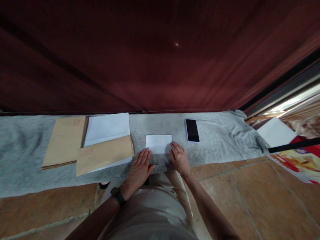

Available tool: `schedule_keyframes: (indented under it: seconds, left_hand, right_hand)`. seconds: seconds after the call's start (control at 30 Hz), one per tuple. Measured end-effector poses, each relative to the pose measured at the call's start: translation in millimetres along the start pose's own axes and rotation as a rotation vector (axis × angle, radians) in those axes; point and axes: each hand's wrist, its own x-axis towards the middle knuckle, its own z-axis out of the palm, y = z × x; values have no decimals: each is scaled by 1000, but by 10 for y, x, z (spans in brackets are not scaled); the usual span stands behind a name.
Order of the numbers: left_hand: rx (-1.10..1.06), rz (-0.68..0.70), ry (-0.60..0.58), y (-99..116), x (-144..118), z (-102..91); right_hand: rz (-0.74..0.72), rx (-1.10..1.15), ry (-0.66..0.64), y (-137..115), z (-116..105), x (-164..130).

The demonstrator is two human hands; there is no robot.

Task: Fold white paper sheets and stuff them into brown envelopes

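The left hand (140,167) lies flat and open on the grey cloth (20,153), fingers spread a little, just by the near left corner of the small white paper (158,143). The right hand (179,158) is loosely curled and holds nothing; its fingertips touch the near right corner of the paper. The paper lies flat on the cloth, about in the middle of it, close to its near edge. The cloth is spread over the tiled floor (252,202), and its far edge runs along a dark red curtain (152,56). A phone (192,130) lies face up to the right of the paper, a little apart from it. To the left are brown envelopes (66,140) with white sheets (108,127) between them, partly on top of each other. More paper (276,132) lies past the right end of the cloth. It looks like the hands are pressing or smoothing the paper. To do that well, keep one hand down so the paper does not slide on the soft cloth, line up the edges first, then run the fingers along slowly. Press gently, because the cloth can bunch up under the paper and make a crooked crease.
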Motion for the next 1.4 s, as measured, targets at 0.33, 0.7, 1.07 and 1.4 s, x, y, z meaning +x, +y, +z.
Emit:
schedule_keyframes:
  seconds: [0.33, 0.7, 1.07, 1.4]
  left_hand:
    - [27, -1, 25, 16, -16, 40]
    - [-14, -4, 37, 28, -19, 20]
    - [-13, -13, 4, 47, 2, -18]
    - [-6, -30, -8, 104, 1, -78]
  right_hand:
    - [224, 176, 97, 57, 185, 508]
    - [277, 484, 159, -25, 208, 313]
    - [287, 19, 102, -60, 184, 279]
    - [-47, -84, 21, -222, 229, 204]
